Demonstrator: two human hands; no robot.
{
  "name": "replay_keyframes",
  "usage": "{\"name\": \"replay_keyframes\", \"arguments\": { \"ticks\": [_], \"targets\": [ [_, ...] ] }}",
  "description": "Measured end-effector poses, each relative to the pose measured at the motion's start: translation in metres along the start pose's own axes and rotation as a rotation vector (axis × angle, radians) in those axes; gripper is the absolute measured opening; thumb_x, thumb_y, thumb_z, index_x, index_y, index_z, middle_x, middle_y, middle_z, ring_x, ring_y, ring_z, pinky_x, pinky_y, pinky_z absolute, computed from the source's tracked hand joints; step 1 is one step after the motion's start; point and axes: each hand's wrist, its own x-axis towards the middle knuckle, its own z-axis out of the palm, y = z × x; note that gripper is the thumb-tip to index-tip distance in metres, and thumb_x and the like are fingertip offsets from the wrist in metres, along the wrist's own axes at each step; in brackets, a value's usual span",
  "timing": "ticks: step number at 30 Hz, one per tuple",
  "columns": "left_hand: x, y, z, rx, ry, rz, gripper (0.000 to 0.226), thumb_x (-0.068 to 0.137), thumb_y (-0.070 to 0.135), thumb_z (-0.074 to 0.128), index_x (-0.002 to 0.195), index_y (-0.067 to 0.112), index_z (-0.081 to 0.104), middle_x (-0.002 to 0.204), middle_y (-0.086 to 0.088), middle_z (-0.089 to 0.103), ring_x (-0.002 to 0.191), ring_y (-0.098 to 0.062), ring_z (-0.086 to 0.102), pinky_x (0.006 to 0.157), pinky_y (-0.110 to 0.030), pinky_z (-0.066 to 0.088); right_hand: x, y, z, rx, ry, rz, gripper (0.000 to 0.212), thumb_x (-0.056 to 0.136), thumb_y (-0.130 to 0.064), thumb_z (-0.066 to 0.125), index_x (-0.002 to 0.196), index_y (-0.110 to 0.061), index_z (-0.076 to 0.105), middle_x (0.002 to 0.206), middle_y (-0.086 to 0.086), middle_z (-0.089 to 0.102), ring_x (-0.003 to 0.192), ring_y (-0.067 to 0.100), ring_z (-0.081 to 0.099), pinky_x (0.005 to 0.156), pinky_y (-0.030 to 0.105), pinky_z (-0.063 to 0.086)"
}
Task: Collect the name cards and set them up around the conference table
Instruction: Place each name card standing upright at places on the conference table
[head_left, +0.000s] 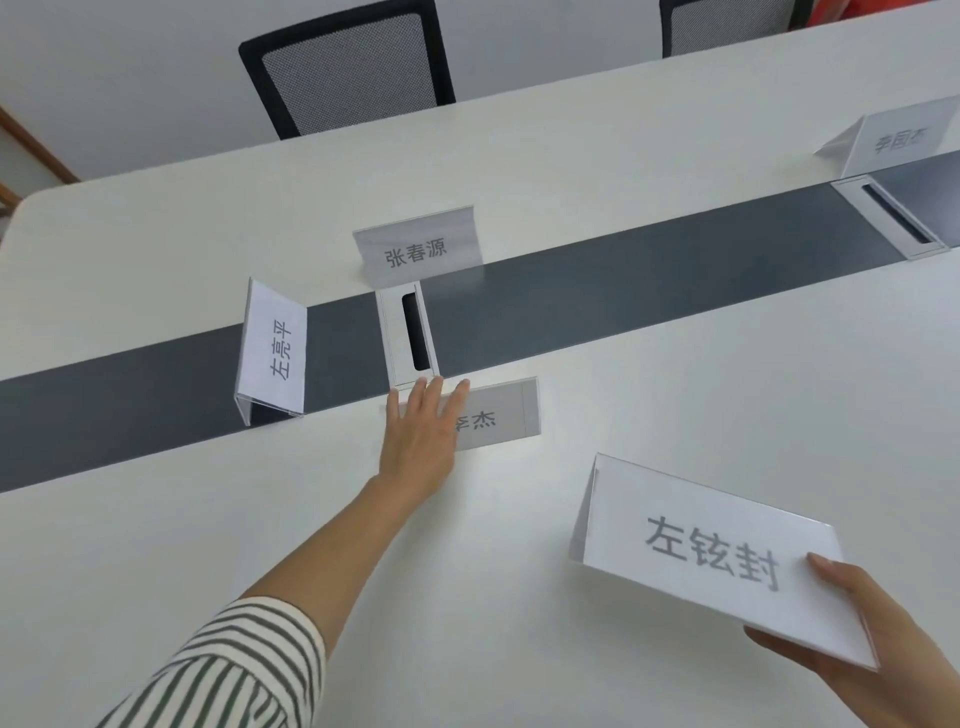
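Straight fingers (435, 392) of the left hand (415, 447) lie on a name card (501, 421) beside the table's (208, 519) dark strip (675, 270); the right hand (883, 654) pinches another card (717, 561) over the near edge.

The long white surface (156, 519) has a dark grey centre strip (623, 291) holding a near silver cable hatch (408, 332) and a far silver cable hatch (888, 218). Three clear acrylic name cards (418, 249) ring the near one; a fourth card (898, 137) stands beside the far one.

Left hand (421, 441) hides approx half the print on the grey flat name card (501, 415). Far-right clear acrylic name card (898, 140): text too blurred to read. Right hand (883, 654), cut off at btm edge, hides a corner of the white folded name card (711, 551).
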Motion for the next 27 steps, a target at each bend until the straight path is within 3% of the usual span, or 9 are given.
{"name": "replay_keyframes", "arguments": {
  "ticks": [5,11,13,15,17,20,23,25,27],
  "targets": [
    [0.017,-0.003,0.009,0.106,-0.013,-0.024,0.076,0.085,0.011,0.059,0.147,0.025,0.019,0.148,-0.013,0.038,0.137,-0.034,0.032,0.111,-0.056,0.021,0.0,0.002,-0.004,0.018,0.02,0.0,0.106,0.019,-0.044,0.092,0.116,-0.012,0.065,0.115,0.019,0.069,0.1,0.041,0.063,0.076,0.056,0.056],
    [0.031,-0.001,0.009,0.099,-0.012,-0.072,0.075,0.086,0.014,0.059,0.148,0.025,0.018,0.143,-0.011,0.04,0.132,-0.032,0.036,0.105,-0.051,0.025,-0.014,0.002,-0.004,0.006,0.029,-0.018,0.107,0.02,-0.045,0.092,0.117,-0.01,0.064,0.115,0.019,0.069,0.101,0.041,0.063,0.083,0.062,0.05],
    [0.032,0.002,0.009,0.099,-0.018,-0.088,0.075,0.086,0.014,0.057,0.148,0.025,0.017,0.141,-0.011,0.04,0.13,-0.031,0.037,0.104,-0.05,0.026,-0.017,0.001,-0.003,0.005,0.033,-0.04,0.089,0.038,-0.044,0.088,0.116,-0.01,0.063,0.116,0.02,0.068,0.099,0.04,0.062,0.092,0.064,0.045],
    [0.033,0.001,0.008,0.105,-0.025,-0.104,0.076,0.085,0.014,0.058,0.148,0.025,0.016,0.14,-0.011,0.04,0.127,-0.031,0.038,0.104,-0.05,0.027,-0.018,0.001,-0.004,0.048,0.0,-0.057,0.048,0.074,-0.035,0.068,0.115,-0.011,0.063,0.123,0.023,0.065,0.098,0.041,0.061,0.1,0.065,0.039],
    [0.033,0.003,0.007,0.114,-0.028,-0.1,0.077,0.084,0.015,0.059,0.148,0.023,0.017,0.139,-0.012,0.041,0.126,-0.031,0.038,0.104,-0.051,0.028,-0.02,0.004,-0.012,0.056,-0.001,-0.049,0.03,0.089,-0.025,0.051,0.113,-0.011,0.063,0.119,0.024,0.066,0.096,0.04,0.061,0.103,0.065,0.037],
    [0.033,0.005,0.004,0.12,-0.038,-0.1,0.077,0.086,0.016,0.057,0.149,0.023,0.014,0.145,-0.015,0.036,0.133,-0.034,0.032,0.108,-0.054,0.024,-0.027,0.007,-0.025,0.069,0.036,-0.054,0.03,0.091,-0.024,0.049,0.114,-0.01,0.063,0.121,0.024,0.065,0.098,0.04,0.061,0.103,0.061,0.039],
    [0.031,0.013,-0.005,0.161,-0.065,-0.123,0.077,0.089,0.017,0.053,0.151,0.022,0.008,0.155,-0.018,0.021,0.144,-0.037,0.016,0.114,-0.057,0.014,-0.037,0.007,-0.037,0.091,0.059,-0.049,0.044,0.079,-0.031,0.06,0.117,-0.01,0.062,0.119,0.021,0.067,0.1,0.039,0.061,0.098,0.058,0.043],
    [0.028,0.027,-0.017,0.162,-0.064,-0.135,0.071,0.09,0.018,0.05,0.15,0.02,0.013,0.157,-0.018,0.018,0.145,-0.037,0.012,0.115,-0.056,0.012,-0.046,0.008,-0.048,0.106,0.058,-0.065,0.046,0.078,-0.032,0.06,0.119,-0.011,0.062,0.119,0.018,0.068,0.101,0.037,0.061,0.1,0.057,0.042],
    [0.022,0.049,-0.032,0.109,-0.056,-0.101,0.054,0.091,0.019,0.046,0.143,0.016,0.031,0.152,-0.016,0.029,0.142,-0.034,0.021,0.114,-0.052,0.018,-0.056,0.011,-0.064,0.142,0.051,-0.087,0.04,0.088,-0.029,0.052,0.122,-0.01,0.059,0.124,0.019,0.066,0.104,0.036,0.06,0.104,0.057,0.039]
  ]
}}
